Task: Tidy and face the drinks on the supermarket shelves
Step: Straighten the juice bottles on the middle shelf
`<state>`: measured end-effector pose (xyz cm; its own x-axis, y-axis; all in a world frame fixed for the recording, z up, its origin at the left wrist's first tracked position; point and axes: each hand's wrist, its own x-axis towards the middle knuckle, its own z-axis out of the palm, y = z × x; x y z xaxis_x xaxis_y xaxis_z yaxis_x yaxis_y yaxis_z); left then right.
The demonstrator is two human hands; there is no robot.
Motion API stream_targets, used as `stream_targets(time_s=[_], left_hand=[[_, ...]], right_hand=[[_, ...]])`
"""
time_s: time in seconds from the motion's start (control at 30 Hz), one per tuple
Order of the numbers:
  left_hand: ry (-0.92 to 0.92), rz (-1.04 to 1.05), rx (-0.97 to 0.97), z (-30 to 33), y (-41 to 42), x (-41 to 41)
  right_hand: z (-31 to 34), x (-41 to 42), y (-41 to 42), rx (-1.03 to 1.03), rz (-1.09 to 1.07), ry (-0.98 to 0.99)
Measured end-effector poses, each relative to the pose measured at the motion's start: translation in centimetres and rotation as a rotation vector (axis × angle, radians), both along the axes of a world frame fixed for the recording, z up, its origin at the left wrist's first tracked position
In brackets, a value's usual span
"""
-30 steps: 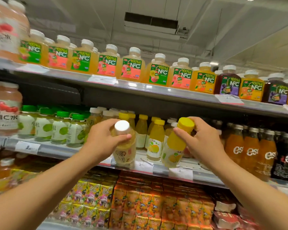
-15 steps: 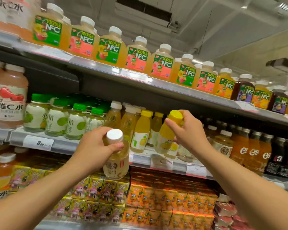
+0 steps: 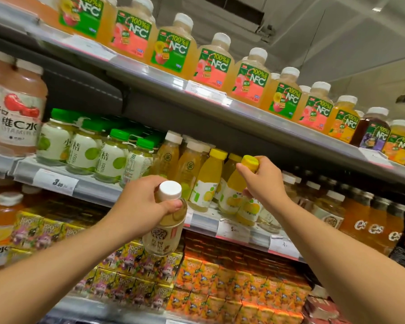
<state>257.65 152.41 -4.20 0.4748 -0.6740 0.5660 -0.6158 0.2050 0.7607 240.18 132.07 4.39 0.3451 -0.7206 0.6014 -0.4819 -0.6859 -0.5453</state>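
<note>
Both arms are reaching up toward the middle shelf (image 3: pixel 117 192). The left hand (image 3: pixel 140 204) is curling around the neck of a pale bottle with a white cap (image 3: pixel 165 220), holding it in front of the shelf edge, out in the air. The right hand (image 3: pixel 262 183) is gripping a yellow-capped juice bottle (image 3: pixel 246 199) near its top, tilting it at the shelf front beside other yellow juice bottles (image 3: pixel 206 181). The bottles are looking smooth, round and see-through, with paper-like labels.
</note>
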Motion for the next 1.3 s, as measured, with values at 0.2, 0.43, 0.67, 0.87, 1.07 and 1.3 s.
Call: stream_targets(time_s=[0.2, 0.43, 0.67, 0.87, 1.07, 1.3], left_hand=[[0.021, -0.001, 0.015, -0.8, -0.3, -0.1], [0.041, 0.014, 0.035, -1.3, -0.7, -0.6], [0.036, -0.006, 0.025, -1.3, -0.9, -1.0], [0.067, -0.07, 0.064, -0.6, -0.7, -1.5], [0.079, -0.174, 0.108, 0.3, -1.3, -4.1], [0.05, -0.215, 0.105, -0.2, -1.8, -8.1]], right_hand=[[-0.4, 1.0, -1.1, 0.085, -0.006, 0.025], [-0.5, 3.0, -1.4, 0.174, -0.078, 0.057], [-1.5, 3.3, -0.1, 0.168, -0.149, 0.098], [-5.3, -0.1, 5.8, -0.149, 0.013, 0.102], [-11.3, -3.1, 13.1, 0.154, 0.332, 0.281], [-13.8, -4.5, 15.4, 0.1, 0.004, 0.23]])
